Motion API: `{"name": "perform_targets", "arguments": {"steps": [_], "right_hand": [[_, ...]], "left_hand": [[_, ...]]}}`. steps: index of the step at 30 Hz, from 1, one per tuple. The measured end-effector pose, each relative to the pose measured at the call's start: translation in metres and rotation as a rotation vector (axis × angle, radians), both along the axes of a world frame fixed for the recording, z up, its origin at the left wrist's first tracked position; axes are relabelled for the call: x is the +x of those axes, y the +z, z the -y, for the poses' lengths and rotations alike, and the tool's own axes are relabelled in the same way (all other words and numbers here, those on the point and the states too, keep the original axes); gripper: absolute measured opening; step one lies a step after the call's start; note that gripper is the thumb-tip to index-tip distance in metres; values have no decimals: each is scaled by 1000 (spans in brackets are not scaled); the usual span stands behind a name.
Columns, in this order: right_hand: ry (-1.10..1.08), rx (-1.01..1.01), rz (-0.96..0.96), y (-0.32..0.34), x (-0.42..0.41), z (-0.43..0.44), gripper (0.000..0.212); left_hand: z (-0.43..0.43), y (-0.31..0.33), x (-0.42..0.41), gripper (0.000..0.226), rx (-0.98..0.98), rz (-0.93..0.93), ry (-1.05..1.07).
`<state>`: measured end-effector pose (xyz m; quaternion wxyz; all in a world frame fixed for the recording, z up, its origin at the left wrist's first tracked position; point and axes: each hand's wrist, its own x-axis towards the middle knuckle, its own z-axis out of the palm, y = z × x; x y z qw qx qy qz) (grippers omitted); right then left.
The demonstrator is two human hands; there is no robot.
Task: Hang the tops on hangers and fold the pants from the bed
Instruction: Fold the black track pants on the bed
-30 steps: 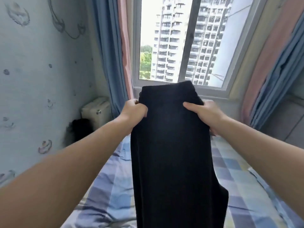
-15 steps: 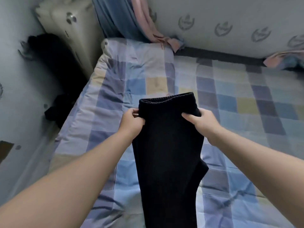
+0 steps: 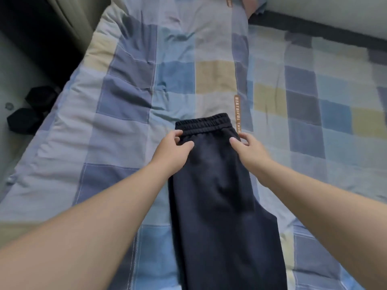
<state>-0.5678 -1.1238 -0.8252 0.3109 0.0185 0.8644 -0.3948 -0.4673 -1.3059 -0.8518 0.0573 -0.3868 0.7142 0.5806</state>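
Observation:
Dark navy pants (image 3: 219, 201) with an elastic waistband lie lengthwise on the bed, waistband away from me and legs running toward the bottom edge of the view. My left hand (image 3: 173, 149) pinches the left side just below the waistband, thumb on top of the cloth. My right hand (image 3: 249, 149) pinches the right side at the same height, thumb on the cloth and fingers at the edge. The pants look folded leg over leg.
The bed is covered by a checked quilt (image 3: 129, 114) in blue, grey and yellow. A dark gap with black items (image 3: 31, 109) runs along its left side. A pale wall (image 3: 335, 15) borders the far right. Pink and blue cloth (image 3: 253, 5) lies at the bed's far end.
The pants were held up in front of the window, then came down. Now they lie flat on the quilt and my view has tipped down to the bed.

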Motion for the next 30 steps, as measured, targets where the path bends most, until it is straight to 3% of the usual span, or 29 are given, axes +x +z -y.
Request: {"name": "perform_targets", "arguments": {"steps": [6,9,15,22,30], "right_hand": [[-16,-64,162,-22,53,-32,52],[22,-30,182,-26,81,-58,53],[288,168,14,-20,128,-124,60],[601,398,-117,-6,170,-204,63],[753,445,-173,3,228,-300,64]], "left_hand": [[-40,-20,53,52,86,10,-52],[-62,-18,83,51,35,23,-106],[-114,-6,149,56,-365,133,-362],[-185,6,214,63,-643,233,-548],[-295,23,290,62,-583,319,-407]]}}
